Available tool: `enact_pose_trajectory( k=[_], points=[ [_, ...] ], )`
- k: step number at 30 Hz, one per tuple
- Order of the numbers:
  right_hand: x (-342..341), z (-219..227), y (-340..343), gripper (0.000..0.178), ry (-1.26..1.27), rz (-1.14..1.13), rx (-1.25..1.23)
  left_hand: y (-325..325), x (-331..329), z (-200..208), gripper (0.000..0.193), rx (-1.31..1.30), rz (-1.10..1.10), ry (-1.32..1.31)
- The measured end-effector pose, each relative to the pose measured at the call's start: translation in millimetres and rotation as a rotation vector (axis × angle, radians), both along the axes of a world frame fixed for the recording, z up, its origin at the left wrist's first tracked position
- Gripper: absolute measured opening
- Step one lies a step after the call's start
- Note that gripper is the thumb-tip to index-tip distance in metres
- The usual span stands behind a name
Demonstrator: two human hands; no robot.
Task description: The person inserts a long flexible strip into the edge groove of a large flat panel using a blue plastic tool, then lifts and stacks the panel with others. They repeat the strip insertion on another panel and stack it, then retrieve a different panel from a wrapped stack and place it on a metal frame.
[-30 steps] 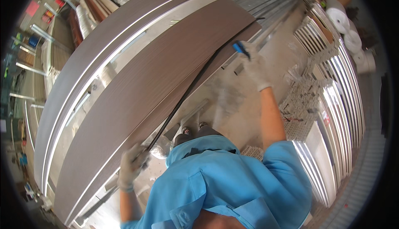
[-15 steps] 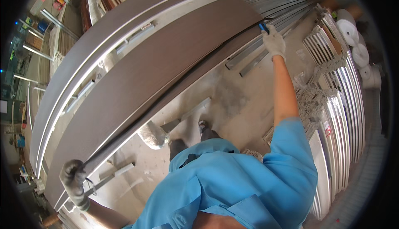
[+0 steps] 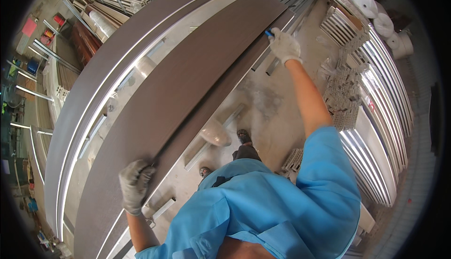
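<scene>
Left hand [image 3: 135, 186]: gloved, fingers curled around the near end of a dark strip [image 3: 193, 113]. Right hand [image 3: 284, 46]: gloved, grasping a blue tool [image 3: 269, 33], kind not discernible, near the strip's far end.
Strip: long, black, running between the hands along a brown panel [image 3: 174, 71]; whether it touches throughout cannot be told.
Second panel [image 3: 105, 78]: brown, pale-edged, left of the first, apart.
Bundle [image 3: 216, 134]: plastic-wrapped, on the floor [image 3: 268, 104], near the shoes [image 3: 244, 137].
Far right: stacked pale lengths [image 3: 389, 90]; white rolls [image 3: 363, 0].
</scene>
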State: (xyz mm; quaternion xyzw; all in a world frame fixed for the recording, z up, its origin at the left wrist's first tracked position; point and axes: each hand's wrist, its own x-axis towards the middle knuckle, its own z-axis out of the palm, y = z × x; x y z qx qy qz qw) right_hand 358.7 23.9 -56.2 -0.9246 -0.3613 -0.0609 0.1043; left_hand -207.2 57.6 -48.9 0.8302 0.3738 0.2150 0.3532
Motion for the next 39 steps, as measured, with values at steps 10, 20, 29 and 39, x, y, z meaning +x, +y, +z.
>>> enact_pose_trajectory(
  k=[10, 20, 29, 39],
  points=[
    [-215, 2, -40, 0.028, 0.005, 0.148, -0.007, -10, -6, -13, 0.011, 0.441, -0.267, 0.037],
    [-154, 9, -85, 0.040, 0.172, -0.111, 0.199, -50, 3, 3, 0.012, 0.097, -0.484, -0.221],
    [-2, -5, -22, 0.045, 0.115, -0.299, 0.116, -71, -3, 26, 0.016, 0.143, -0.351, -0.078],
    [83, -10, -2, 0.047, 0.214, -0.383, 0.129, -54, 4, -2, 0.012, 0.500, 0.080, 0.203]
  ],
)
